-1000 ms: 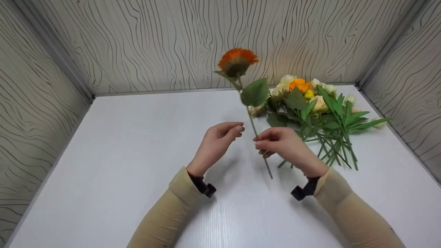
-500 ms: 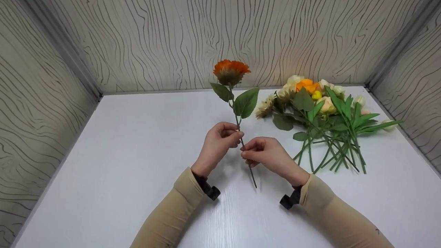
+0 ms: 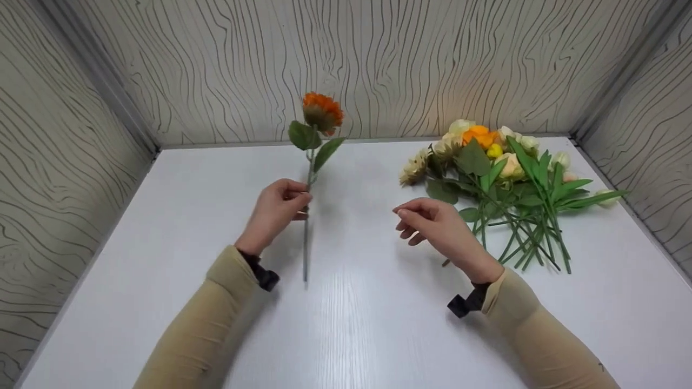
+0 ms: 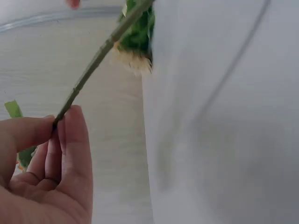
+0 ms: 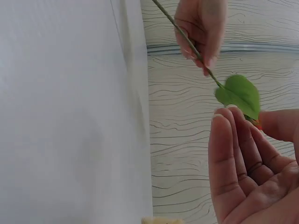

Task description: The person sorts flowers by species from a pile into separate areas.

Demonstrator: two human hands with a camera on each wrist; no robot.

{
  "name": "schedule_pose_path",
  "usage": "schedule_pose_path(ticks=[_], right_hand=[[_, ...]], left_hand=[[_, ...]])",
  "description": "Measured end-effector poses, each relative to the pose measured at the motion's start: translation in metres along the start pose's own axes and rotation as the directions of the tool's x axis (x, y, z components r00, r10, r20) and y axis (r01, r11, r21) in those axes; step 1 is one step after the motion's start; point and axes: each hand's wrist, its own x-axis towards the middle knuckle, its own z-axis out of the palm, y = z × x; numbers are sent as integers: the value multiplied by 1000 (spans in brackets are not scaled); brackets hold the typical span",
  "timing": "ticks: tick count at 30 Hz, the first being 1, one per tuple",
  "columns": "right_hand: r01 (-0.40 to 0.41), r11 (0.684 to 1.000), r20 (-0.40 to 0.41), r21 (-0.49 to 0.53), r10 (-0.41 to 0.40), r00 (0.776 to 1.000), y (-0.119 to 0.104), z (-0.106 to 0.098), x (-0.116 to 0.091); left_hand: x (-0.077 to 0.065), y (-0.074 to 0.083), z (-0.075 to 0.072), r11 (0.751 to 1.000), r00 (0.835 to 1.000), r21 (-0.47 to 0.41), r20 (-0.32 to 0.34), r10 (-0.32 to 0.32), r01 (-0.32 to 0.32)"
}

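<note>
An orange artificial flower point(image 3: 324, 112) with two green leaves stands nearly upright above the white table. My left hand point(image 3: 277, 210) pinches its stem between thumb and fingers, below the leaves. Close up in the left wrist view, the green stem point(image 4: 96, 60) runs diagonally from that pinch. My right hand point(image 3: 443, 229) hovers to the right, apart from the flower, its fingers relaxed and holding nothing. Beyond those loose fingers point(image 5: 224, 158) in the right wrist view, a green leaf point(image 5: 240, 95) and the left hand on the stem appear. The bloom is mostly hidden there.
On the right of the white table point(image 3: 346, 324) lies a pile of artificial flowers point(image 3: 511, 165), cream, peach, orange and yellow, with crossed green stems pointing toward me. Wood-grain patterned panels point(image 3: 346, 70) enclose the back and sides.
The orange flower passed from my right hand to my left. The left hand then carried it leftward, while the right hand let go and drew away to the right.
</note>
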Motion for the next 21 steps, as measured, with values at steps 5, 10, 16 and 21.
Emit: schedule_pose_path(ticks=[5,10,16,21], right_hand=[[-1,1000,-19,4,1,1000,-2,-5,1],[-12,1000,-16,0,12,1000,-1,-5,1],[-23,1000,-14,5,23,1000,1,-5,2],[-32,999,-12,-4,32,999,1,-6,3]], left_hand=[[1,-20,-83,892,988,439,-149,-41,103],[-6,-40,-141,724,970,665,-245,-16,180],[-7,-58,-177,640,953,722,-299,-51,261],[-6,-66,-192,618,935,721,-347,-68,312]])
